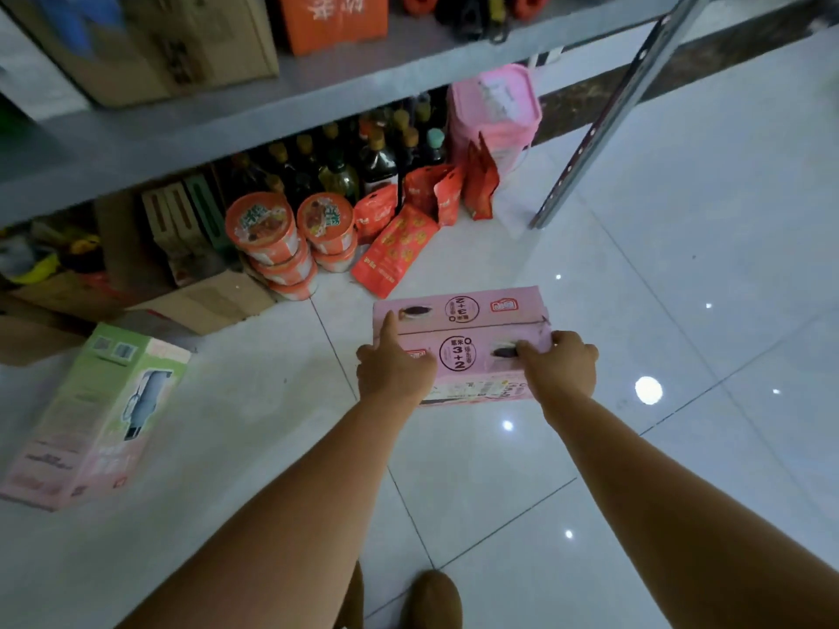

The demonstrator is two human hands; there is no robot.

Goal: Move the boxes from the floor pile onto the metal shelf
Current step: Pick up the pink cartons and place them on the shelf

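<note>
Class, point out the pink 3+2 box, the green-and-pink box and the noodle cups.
pink 3+2 box (458, 354): head view, round label on its near face.
green-and-pink box (97, 415): head view, middle of its upper face.
noodle cups (259, 224): head view, lid of the left stack's top cup.

Left hand (396, 369) and right hand (560, 363) hold pink box (481, 324), apparently lifted.

Tiles (681, 265) are showing a smooth, glossy glaze, mirroring bright light spots. Pink box (481, 311) is presenting printed cardboard with a faint sheen. Green box (104, 401) is showing similar printed card. Shelf (204, 129) is appearing as matt grey metal, while its post (604, 124) is gleaming as perforated metal. Cartons (213, 301) are showing matt brown cardboard. Pouches (395, 251) are glinting like glossy film. Bottles (379, 168) are shining darkly, glass or plastic unclear.
</note>
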